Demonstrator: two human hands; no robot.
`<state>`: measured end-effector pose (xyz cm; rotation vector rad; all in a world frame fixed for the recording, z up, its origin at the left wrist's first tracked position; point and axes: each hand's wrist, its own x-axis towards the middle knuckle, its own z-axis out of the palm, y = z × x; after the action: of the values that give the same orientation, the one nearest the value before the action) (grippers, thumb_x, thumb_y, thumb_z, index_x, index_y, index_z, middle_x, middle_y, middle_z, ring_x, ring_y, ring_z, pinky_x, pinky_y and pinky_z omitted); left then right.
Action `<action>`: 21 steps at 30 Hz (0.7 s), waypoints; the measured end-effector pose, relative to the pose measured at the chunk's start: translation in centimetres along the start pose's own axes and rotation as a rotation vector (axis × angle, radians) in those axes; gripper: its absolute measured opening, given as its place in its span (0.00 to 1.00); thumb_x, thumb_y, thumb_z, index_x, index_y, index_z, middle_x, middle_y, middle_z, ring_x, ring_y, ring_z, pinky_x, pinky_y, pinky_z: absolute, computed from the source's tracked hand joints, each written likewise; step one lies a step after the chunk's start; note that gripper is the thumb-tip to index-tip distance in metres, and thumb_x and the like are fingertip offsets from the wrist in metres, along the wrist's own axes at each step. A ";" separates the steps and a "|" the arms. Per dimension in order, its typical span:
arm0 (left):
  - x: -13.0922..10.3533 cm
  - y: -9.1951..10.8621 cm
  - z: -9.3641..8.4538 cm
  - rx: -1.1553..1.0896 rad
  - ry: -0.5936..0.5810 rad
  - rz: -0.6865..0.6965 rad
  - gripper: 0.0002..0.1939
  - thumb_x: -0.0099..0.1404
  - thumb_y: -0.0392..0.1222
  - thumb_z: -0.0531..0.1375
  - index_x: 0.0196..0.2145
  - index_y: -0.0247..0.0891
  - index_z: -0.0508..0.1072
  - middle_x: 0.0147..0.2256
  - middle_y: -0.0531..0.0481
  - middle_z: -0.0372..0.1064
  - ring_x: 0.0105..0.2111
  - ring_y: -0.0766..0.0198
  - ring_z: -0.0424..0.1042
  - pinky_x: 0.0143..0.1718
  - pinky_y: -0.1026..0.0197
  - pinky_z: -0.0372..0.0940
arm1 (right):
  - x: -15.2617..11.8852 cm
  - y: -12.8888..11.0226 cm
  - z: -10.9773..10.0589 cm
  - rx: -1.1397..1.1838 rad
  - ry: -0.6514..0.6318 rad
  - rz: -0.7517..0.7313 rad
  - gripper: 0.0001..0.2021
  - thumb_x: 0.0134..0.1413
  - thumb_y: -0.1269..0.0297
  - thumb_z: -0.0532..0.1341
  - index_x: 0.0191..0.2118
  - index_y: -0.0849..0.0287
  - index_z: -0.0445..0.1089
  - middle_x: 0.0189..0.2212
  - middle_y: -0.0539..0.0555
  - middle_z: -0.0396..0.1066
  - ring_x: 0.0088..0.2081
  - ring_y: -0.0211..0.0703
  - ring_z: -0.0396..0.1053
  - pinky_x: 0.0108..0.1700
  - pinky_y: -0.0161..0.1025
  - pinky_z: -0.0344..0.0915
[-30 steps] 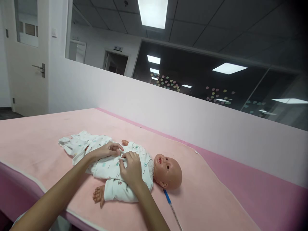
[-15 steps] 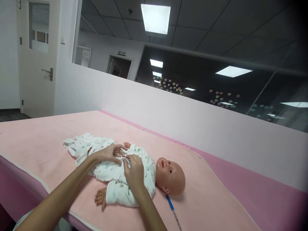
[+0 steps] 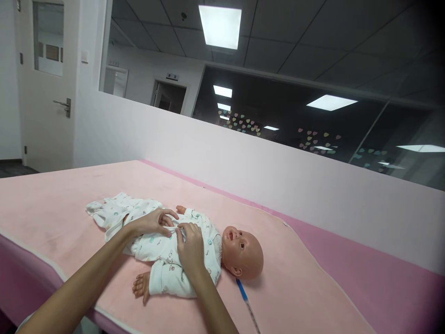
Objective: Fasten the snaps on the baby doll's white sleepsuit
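Observation:
A baby doll (image 3: 242, 250) lies on its back, its head to the right, dressed in a white long-sleeved top (image 3: 167, 273) with small printed figures and matching trousers (image 3: 120, 204). My left hand (image 3: 151, 224) rests over the doll's belly, thumb and curled fingers closed on the top's front edge. Beside it, my right hand (image 3: 191, 246) lies across the chest, its fingertips pinching the same edge of cloth. The fingertips of both hands are partly hidden by the fabric. One doll hand (image 3: 142, 286) sticks out of the near sleeve.
A thin stick-like thing with a blue end (image 3: 242, 290), perhaps a thermometer, lies below the doll's head. The doll lies on a pink mat (image 3: 295, 287) with a pale edge. A white wall (image 3: 243, 162) with a window above runs behind; a door (image 3: 48, 93) stands at far left.
The whole view has shifted slightly, so everything sits a little further left. Both hands stay at the top's front edge with little visible movement.

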<state>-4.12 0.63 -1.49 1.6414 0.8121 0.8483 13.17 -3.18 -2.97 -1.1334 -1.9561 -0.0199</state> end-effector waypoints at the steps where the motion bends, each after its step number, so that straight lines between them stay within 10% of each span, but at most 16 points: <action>1: 0.0 0.0 0.0 -0.005 -0.003 -0.004 0.27 0.43 0.40 0.68 0.41 0.39 0.65 0.26 0.56 0.69 0.30 0.67 0.69 0.35 0.63 0.63 | 0.0 0.0 0.0 0.005 0.001 0.002 0.06 0.55 0.70 0.53 0.33 0.57 0.66 0.31 0.52 0.68 0.36 0.42 0.62 0.39 0.39 0.57; 21: 0.3 -0.4 -0.4 -0.049 -0.025 -0.058 0.23 0.41 0.38 0.69 0.36 0.38 0.67 0.29 0.53 0.73 0.31 0.67 0.70 0.35 0.64 0.64 | -0.2 0.2 -0.1 0.034 0.029 -0.063 0.06 0.56 0.69 0.53 0.31 0.56 0.66 0.28 0.48 0.68 0.34 0.38 0.61 0.42 0.39 0.53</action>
<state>-4.38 1.13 -1.81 1.5748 0.8119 0.7999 13.41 -3.26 -3.05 -1.0436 -1.9585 -0.0364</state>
